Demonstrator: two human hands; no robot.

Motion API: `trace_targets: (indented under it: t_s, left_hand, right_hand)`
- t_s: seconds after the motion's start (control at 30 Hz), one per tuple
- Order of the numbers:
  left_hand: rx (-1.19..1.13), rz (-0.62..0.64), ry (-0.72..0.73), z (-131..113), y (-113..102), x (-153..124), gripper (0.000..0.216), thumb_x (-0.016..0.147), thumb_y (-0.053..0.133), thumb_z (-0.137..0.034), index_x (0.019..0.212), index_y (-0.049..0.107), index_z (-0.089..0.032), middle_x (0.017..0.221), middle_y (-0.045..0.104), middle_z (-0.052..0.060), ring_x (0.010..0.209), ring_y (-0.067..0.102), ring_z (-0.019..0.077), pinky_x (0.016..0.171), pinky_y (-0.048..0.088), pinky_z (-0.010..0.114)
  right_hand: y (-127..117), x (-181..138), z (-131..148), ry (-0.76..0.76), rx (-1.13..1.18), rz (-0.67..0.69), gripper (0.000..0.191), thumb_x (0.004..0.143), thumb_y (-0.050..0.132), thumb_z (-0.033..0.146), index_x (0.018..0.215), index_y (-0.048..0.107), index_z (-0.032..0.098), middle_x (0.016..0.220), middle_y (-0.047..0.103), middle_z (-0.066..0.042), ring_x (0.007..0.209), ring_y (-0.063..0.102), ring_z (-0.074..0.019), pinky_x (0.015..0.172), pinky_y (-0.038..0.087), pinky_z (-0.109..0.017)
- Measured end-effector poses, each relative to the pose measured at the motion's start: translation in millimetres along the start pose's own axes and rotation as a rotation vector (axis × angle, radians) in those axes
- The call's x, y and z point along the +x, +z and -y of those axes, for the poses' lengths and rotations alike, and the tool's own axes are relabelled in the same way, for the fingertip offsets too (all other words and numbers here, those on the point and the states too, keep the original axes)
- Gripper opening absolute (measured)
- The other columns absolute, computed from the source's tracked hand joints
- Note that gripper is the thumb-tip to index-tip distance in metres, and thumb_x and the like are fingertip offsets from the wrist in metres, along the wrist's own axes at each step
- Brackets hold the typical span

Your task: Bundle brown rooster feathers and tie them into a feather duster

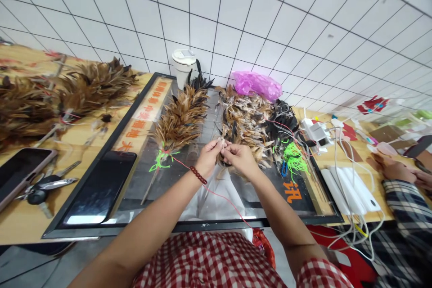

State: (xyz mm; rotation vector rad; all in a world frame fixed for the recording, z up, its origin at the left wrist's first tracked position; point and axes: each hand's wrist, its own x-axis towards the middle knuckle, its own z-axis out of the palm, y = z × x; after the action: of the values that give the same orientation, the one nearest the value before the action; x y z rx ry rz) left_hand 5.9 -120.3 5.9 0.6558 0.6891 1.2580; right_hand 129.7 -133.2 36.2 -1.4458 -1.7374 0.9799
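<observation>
My left hand [209, 156] and my right hand [240, 157] meet over the middle of the black-framed glass panel [216, 224], thumbs and fingers pinched together. Between their fingertips is a small feather [222, 140], mostly covered by the fingers. Just behind and to the right of my hands lies a heap of loose brown and white feathers [248, 119]. Left of them is a feather duster [182, 119], its stick tied with bright green string [162, 160]. A thin red string [222, 196] runs from the duster under my left wrist to the front edge.
A white lidded cup [184, 66] and a pink plastic bag [257, 84] stand behind. Two phones [100, 187] and keys [45, 189] lie left, near more feather dusters [94, 83]. Right are green strings [296, 159], white power banks with cables [351, 189], and another person's plaid sleeve [407, 202].
</observation>
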Motion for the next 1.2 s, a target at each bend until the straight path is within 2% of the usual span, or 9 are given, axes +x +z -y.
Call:
trace_targets:
  t_s: [0.1,0.23,0.37,0.5,0.67,0.8,0.93,1.07,1.2]
  left_hand:
    - [0.069,-0.019,0.040,2,0,0,0.028,0.070,0.070,-0.040,0.071,0.062,-0.013,0.063,0.059,0.000,0.059,0.053,0.0088,0.061,0.043,0.022]
    - [0.215,0.185,-0.009,1,0,-4,0.032,0.076,0.064,-0.041,0.063,0.054,-0.014,0.054,0.050,-0.003,0.052,0.047,0.0073,0.057,0.038,0.022]
    - [0.195,0.337,-0.148,1,0,-9,0.031,0.075,0.066,-0.042,0.068,0.052,-0.014,0.054,0.043,-0.005,0.049,0.040,0.0060,0.053,0.034,0.022]
    - [0.259,0.361,-0.168,2,0,-10,0.036,0.071,0.068,-0.047,0.078,0.053,-0.015,0.060,0.043,-0.005,0.050,0.037,0.0051,0.050,0.031,0.020]
    - [0.361,0.291,-0.127,2,0,-10,0.044,0.070,0.064,-0.057,0.069,0.052,-0.014,0.057,0.040,-0.005,0.045,0.028,0.0034,0.042,0.019,0.019]
    - [0.235,0.233,-0.155,-1,-1,-9,0.042,0.070,0.067,-0.053,0.064,0.050,-0.015,0.051,0.029,-0.008,0.043,0.022,0.0026,0.042,0.016,0.018]
    - [0.160,0.197,-0.174,0,-1,-7,0.041,0.068,0.070,-0.050,0.064,0.050,-0.014,0.051,0.030,-0.008,0.043,0.023,0.0023,0.041,0.017,0.017]
    - [0.139,0.180,-0.168,0,-1,-6,0.040,0.068,0.070,-0.049,0.065,0.051,-0.014,0.051,0.030,-0.007,0.042,0.023,0.0020,0.041,0.019,0.017]
    - [0.134,0.157,-0.172,-1,-2,-6,0.039,0.068,0.070,-0.048,0.065,0.051,-0.014,0.050,0.029,-0.008,0.042,0.023,0.0019,0.041,0.021,0.016]
  right_hand:
    - [-13,1,2,-0.055,0.013,-0.057,0.026,0.079,0.061,0.042,0.077,0.068,0.017,0.066,0.065,-0.001,0.059,0.057,-0.0120,0.057,0.044,-0.022]
    - [-31,4,4,-0.227,0.030,-0.030,0.033,0.081,0.061,0.038,0.108,0.065,0.020,0.076,0.062,-0.001,0.066,0.055,-0.0116,0.065,0.046,-0.024]
    - [-39,6,3,-0.296,0.084,0.167,0.022,0.084,0.058,0.036,0.089,0.070,0.018,0.075,0.061,-0.002,0.070,0.058,-0.0120,0.070,0.047,-0.026]
    - [-31,3,4,-0.165,0.083,0.030,0.023,0.078,0.065,0.037,0.073,0.068,0.016,0.064,0.061,-0.001,0.059,0.055,-0.0105,0.059,0.044,-0.023]
    - [-43,-1,3,-0.020,0.110,-0.020,0.028,0.079,0.059,0.042,0.079,0.068,0.015,0.064,0.064,-0.002,0.054,0.055,-0.0110,0.055,0.044,-0.023]
    - [-114,1,-26,0.008,-0.380,-0.413,0.022,0.078,0.057,0.032,0.090,0.071,0.019,0.089,0.070,-0.006,0.077,0.063,-0.0170,0.076,0.047,-0.029]
    - [-180,6,-71,0.320,-0.930,-0.439,0.023,0.075,0.053,0.020,0.085,0.074,0.019,0.091,0.069,-0.011,0.087,0.063,-0.0226,0.076,0.044,-0.030]
    - [-193,10,-100,0.350,-1.049,-0.284,0.026,0.073,0.056,0.020,0.092,0.073,0.018,0.095,0.067,-0.011,0.089,0.061,-0.0207,0.076,0.043,-0.027]
    - [-198,12,-100,0.293,-1.006,-0.371,0.024,0.079,0.051,0.023,0.089,0.072,0.018,0.095,0.067,-0.011,0.087,0.060,-0.0204,0.075,0.042,-0.029]
